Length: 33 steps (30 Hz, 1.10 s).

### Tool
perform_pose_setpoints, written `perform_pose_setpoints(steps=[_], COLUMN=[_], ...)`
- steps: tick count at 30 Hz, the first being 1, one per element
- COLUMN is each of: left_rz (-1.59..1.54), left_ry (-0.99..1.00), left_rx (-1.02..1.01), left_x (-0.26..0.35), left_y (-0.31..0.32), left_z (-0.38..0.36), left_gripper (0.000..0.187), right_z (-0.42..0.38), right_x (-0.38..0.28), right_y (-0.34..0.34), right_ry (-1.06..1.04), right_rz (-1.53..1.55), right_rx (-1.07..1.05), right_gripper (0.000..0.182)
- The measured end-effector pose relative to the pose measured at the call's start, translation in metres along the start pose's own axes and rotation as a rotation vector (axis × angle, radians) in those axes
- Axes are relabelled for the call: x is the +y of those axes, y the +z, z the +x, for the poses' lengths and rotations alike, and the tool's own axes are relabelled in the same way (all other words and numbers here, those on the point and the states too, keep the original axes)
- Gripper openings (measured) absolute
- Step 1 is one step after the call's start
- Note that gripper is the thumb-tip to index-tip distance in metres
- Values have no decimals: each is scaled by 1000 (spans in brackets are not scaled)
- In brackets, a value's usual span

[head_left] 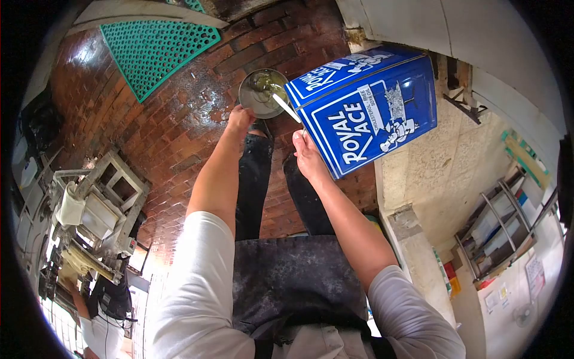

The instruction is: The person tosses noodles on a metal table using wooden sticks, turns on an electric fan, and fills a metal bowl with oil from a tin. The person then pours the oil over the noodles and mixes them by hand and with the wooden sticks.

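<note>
My left hand (241,118) is closed on the near rim of a round metal bowl (246,103), held low over the brick floor. Something shiny and yellowish-green shows inside the bowl. To its right, a large blue oil tin (371,119) marked "Royal Ace" and "soya oil" lies tilted, one end toward the bowl. My right hand (308,154) grips the tin's near lower edge, with part of the fingers hidden behind it. A narrow white strip (287,107) sticks out between the tin's end and the bowl.
Wet-looking red bricks (179,128) make up the floor. A green perforated mat (158,51) lies ahead on the left. Machinery (98,209) stands at left, with another person (101,335) behind it. A pale wall and ledge (409,230) run along my right.
</note>
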<state>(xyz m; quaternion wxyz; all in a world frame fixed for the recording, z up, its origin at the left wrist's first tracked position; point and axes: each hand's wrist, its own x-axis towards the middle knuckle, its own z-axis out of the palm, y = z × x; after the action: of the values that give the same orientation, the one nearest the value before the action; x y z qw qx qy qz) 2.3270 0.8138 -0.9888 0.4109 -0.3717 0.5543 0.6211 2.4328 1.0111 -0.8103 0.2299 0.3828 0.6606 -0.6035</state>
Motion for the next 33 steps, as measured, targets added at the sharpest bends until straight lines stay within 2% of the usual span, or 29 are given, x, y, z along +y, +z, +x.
perform_pose_setpoints(steps=[6,10,12,13,14,16,17,19,23,25,26,28,30,32,33], left_rz=[88,0,26,31,33,24,30,46,43,-20,21,-35,-11,-4,-52], left_ry=[-69,-15,6,6,12,44,27,-10,50,60,19,36,48,33,13], left_rx=[-51,-17,-11,-18,-28,-88,-54,18,-159,-191,-197,-293,-317,-336,-369], left_x=[0,-3,6,18,29,46,52,78,99,105,111,121,129,140,149], left_y=[-6,-4,-7,-7,-7,-9,-9,16,45,67,76,93,104,115,118], left_z=[8,6,-5,-18,-33,-54,-62,-99,-131,-147,-154,-171,-188,-209,-231], left_gripper=[23,13,11,10,10,10,11,13,16,19,11,15,19,22,23], right_z=[3,-2,-7,-9,-19,-37,-43,-52,-63,-63,-58,-49,-17,24,20], right_x=[9,-7,-11,-26,-41,-71,-80,-97,-128,-151,-164,-180,-148,-131,-153], right_y=[1,-2,0,-2,-4,-8,-12,-32,-86,-118,-131,-168,-236,-298,-305], right_ry=[-22,72,110,133,240,211,181,150,31,62,110,-2,-126,-93,-25], right_rz=[-11,54,98,70,187,243,267,298,402,453,393,387,559,598,547], right_rx=[49,23,56,50,54,117,152,201,290,374,467,603,494,404,398], right_gripper=[52,50,43,43,42,34,31,29,19,16,15,18,23,10,7])
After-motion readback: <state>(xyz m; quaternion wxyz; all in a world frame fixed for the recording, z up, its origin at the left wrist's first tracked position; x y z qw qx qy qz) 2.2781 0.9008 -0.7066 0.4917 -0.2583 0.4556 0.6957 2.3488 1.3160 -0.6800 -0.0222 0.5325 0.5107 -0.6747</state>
